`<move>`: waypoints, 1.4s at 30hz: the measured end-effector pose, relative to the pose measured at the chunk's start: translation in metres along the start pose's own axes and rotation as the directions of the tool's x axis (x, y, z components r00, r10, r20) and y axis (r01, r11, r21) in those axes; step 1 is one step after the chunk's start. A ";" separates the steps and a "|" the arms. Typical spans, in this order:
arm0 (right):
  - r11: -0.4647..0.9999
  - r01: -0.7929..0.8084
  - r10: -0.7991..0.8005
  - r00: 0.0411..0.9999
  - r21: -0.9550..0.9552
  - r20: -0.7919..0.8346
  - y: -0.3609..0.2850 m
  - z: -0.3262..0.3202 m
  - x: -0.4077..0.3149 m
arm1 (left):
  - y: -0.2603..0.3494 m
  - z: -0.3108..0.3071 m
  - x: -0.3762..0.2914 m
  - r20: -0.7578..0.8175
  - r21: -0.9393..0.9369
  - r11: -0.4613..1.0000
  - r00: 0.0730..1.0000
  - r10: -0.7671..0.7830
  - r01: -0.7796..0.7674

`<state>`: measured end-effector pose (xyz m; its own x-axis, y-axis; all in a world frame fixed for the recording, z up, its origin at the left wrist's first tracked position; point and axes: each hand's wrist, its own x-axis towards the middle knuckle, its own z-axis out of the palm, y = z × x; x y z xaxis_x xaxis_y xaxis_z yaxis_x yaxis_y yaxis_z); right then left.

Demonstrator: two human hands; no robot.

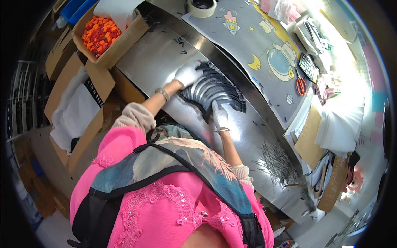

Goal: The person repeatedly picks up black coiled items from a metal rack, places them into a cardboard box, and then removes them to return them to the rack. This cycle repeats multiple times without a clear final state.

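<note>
A fanned, curved stack of glossy black strips (214, 88) lies on the stainless steel worktop (142, 59) in front of me. My left hand (188, 75), in a white glove, closes over the stack's upper left end; its fingertips are blurred. Also gloved in white, my right hand (220, 115) touches the near edge of the strips with an extended finger. Its other fingers are hard to make out. Small dark pieces (180, 42) are scattered on the steel beyond my left hand.
A cardboard box of orange and red plastic pieces (100, 35) stands at upper left, above an open carton (102, 121) with white lining. Thin metal wires (276, 164) lie at right. A raised grey mat (242, 40) bears a tape roll (202, 7), scissors (301, 86) and a calculator (308, 66).
</note>
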<state>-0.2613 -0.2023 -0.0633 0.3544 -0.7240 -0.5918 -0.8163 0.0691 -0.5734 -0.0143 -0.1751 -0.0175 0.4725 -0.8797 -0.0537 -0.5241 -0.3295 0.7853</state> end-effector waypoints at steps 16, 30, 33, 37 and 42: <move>-0.084 0.620 -0.736 0.489 -0.780 0.468 -0.135 -0.064 -0.002 | -0.062 -0.079 0.013 -0.191 0.219 0.936 0.953 -0.235 0.275; -0.070 0.722 -0.779 0.392 -0.688 0.490 -0.155 -0.048 0.001 | -0.068 -0.055 -0.014 -0.383 0.036 0.941 0.874 -0.297 0.336; 0.028 0.821 -0.892 0.278 -0.570 0.356 -0.143 -0.043 -0.003 | -0.078 -0.043 -0.033 -0.463 -0.027 0.984 0.870 -0.170 0.178; 0.400 0.543 -0.598 0.765 -0.739 0.238 -0.106 -0.040 -0.026 | -0.086 -0.036 -0.089 -0.570 0.119 0.990 0.822 0.004 0.078; 0.651 0.227 -0.276 0.960 -0.724 0.053 -0.071 -0.047 -0.053 | -0.088 -0.024 -0.174 -0.465 -0.128 0.947 0.826 -0.319 0.294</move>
<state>-0.2436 -0.2015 0.0356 0.5897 -0.6776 -0.4394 -0.7812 -0.6166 -0.0976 -0.0332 0.0154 -0.0625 0.8867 -0.4623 -0.0084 -0.2667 -0.5263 0.8074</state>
